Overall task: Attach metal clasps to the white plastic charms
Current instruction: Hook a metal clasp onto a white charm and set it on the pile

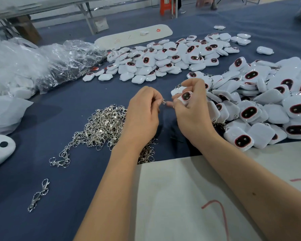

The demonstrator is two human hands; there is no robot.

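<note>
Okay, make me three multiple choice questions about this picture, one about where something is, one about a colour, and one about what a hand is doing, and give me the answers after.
1. Where does the pile of metal clasps lie?
A. On the blue cloth by the left hand
B. Inside the plastic bag
C. On top of the far charm heap

2. What colour is the cloth covering the table?
A. Green
B. Dark blue
C. Red

3. What is the right hand doing?
A. Resting flat on the table
B. Holding a white charm
C. Hanging empty

Answers:
1 A, the silver pile sits on the cloth just beside the left hand.
2 B, the cloth shows dark blue wherever it is bare.
3 B, its fingers curl round a white charm with a dark oval face, while the left hand pinches a small clasp.
</note>
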